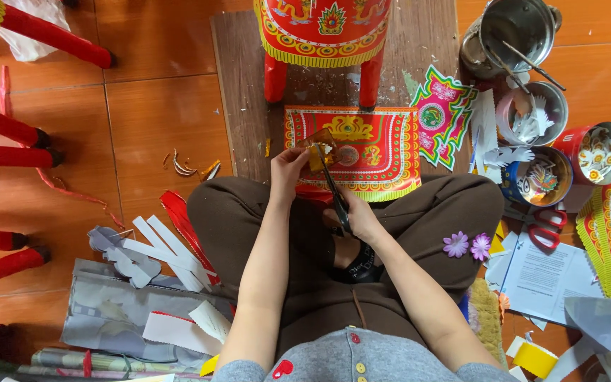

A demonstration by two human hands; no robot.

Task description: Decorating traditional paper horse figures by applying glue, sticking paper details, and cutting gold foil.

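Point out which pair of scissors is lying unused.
The red-handled scissors, lying on the papers by the person's right knee, below the blue tin. The other, black-handled scissors are in the right hand, cutting.

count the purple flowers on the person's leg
2, side by side on the right thigh: the paler flower to the left, the darker flower touching it. None elsewhere that I can see; clutter may hide more.

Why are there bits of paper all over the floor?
Cut scraps and curled slivers lie loose on the floor tiles left of the board, likely trimmings. The right hand holds scissors; the left hand holds a paper piece.
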